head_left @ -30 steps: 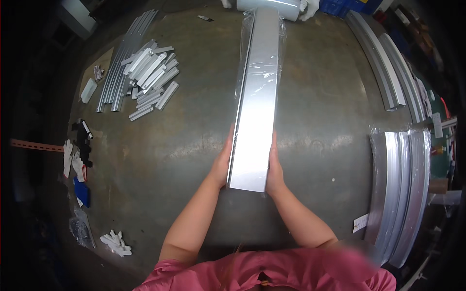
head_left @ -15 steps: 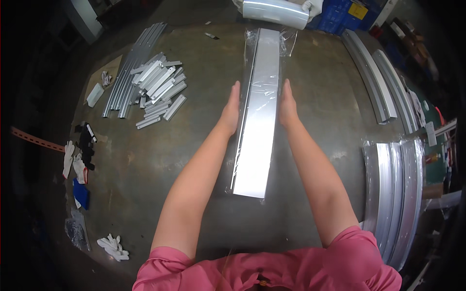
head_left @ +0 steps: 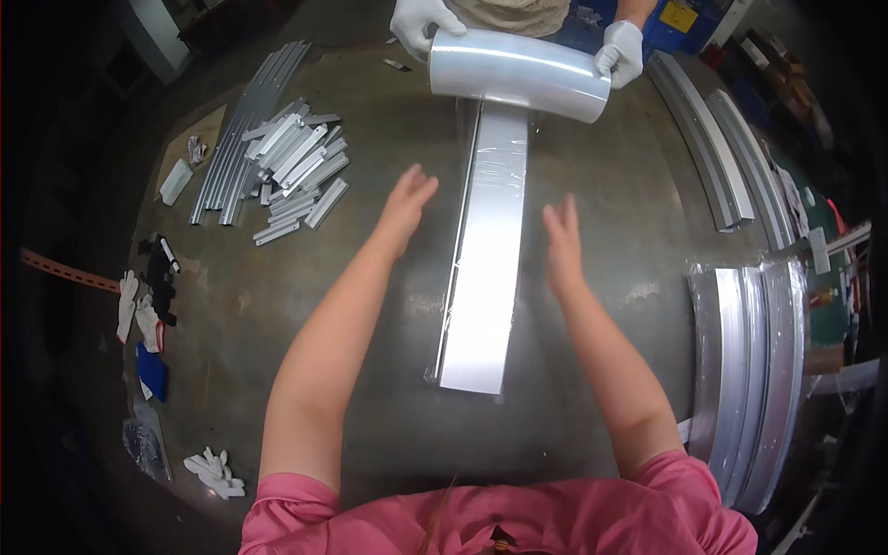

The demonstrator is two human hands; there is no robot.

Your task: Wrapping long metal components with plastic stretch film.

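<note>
Over the table (head_left: 217, 370), left hand (head_left: 406, 208) and right hand (head_left: 563, 246), open, flank a silver profile (head_left: 487, 250).

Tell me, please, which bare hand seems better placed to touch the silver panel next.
Probably the right hand, narrowly: it looks slightly closer to the silver panel than the left hand does, and both are empty.

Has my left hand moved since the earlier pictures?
Yes. Your left hand moved leftward, away from the long metal bar, toward the short metal pieces.
</note>
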